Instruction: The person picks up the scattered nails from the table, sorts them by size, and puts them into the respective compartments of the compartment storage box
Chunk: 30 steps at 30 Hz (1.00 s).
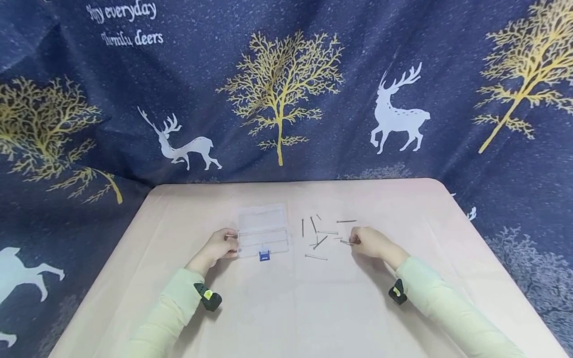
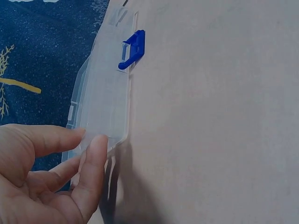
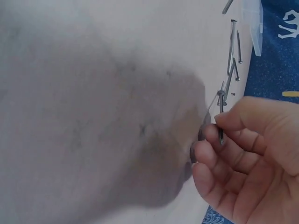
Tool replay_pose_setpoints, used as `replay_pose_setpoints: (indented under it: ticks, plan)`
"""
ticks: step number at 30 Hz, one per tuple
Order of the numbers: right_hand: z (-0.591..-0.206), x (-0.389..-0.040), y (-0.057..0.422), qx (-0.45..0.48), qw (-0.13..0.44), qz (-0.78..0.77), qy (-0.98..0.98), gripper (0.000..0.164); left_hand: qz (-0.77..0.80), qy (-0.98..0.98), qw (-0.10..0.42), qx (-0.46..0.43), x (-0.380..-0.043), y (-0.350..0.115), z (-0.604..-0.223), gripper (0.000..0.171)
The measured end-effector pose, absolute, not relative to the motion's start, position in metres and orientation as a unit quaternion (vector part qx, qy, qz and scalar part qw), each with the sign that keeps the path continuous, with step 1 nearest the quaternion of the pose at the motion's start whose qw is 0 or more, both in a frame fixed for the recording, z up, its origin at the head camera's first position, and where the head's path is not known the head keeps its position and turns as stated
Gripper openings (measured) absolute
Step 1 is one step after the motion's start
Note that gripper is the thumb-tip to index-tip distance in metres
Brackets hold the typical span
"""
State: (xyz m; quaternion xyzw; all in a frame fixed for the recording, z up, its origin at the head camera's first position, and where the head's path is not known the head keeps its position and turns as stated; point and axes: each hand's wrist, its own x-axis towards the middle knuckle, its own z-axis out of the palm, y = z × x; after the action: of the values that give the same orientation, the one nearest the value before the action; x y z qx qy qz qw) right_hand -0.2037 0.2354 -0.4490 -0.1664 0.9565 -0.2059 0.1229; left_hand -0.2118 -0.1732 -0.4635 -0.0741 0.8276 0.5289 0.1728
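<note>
A clear plastic box point(image 1: 261, 237) lies with its lid point(image 1: 261, 217) swung back and a blue latch point(image 1: 264, 255) at its front. My left hand point(image 1: 219, 246) holds the box's left end, thumb and curled fingers at its edge; the fingertips' exact contact is partly hidden. In the left wrist view the latch point(image 2: 136, 49) hangs outward. My right hand point(image 1: 369, 242) pinches a metal nail point(image 3: 221, 109) between thumb and forefinger, close to the tabletop. Loose nails point(image 1: 328, 232) of differing lengths lie between the box and my right hand, some crossing each other.
The table point(image 1: 295, 308) has a pale pink cover. Behind it hangs a dark blue cloth point(image 1: 322, 164) printed with white deer and yellow trees. A black wrist camera point(image 1: 210, 300) sits on my left sleeve, and another camera point(image 1: 397, 293) on my right.
</note>
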Motion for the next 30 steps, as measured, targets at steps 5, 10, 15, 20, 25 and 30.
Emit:
replay_pose_setpoints:
  ticks: [5, 10, 15, 20, 25, 30]
  plan:
    - [-0.4493, -0.2052, 0.2387, -0.172, 0.084, -0.266, 0.945, 0.011, 0.529, 0.828, 0.173, -0.075, -0.2108, -0.1726, -0.4655, 0.049]
    - [-0.4479, -0.2037, 0.2408, -0.157, 0.062, -0.319, 0.933, 0.01, 0.525, 0.831, 0.171, -0.074, -0.2108, -0.1735, -0.4691, 0.049]
    - [-0.4488, -0.2028, 0.2416, -0.111, 0.067, -0.376, 0.917, 0.009, 0.521, 0.835, 0.165, -0.065, -0.21, -0.1725, -0.4688, 0.048]
    - [-0.4487, -0.2024, 0.2439, -0.068, 0.08, -0.44, 0.892, 0.013, 0.524, 0.834, 0.164, -0.059, -0.2078, -0.1692, -0.4655, 0.048]
    - [-0.4462, -0.201, 0.2424, -0.033, 0.091, -0.496, 0.863, 0.017, 0.528, 0.83, 0.17, -0.061, -0.2056, -0.1678, -0.4634, 0.049]
    - [-0.4446, -0.1993, 0.2377, -0.013, 0.104, -0.549, 0.829, 0.022, 0.529, 0.828, 0.173, -0.068, -0.2051, -0.1668, -0.4632, 0.05]
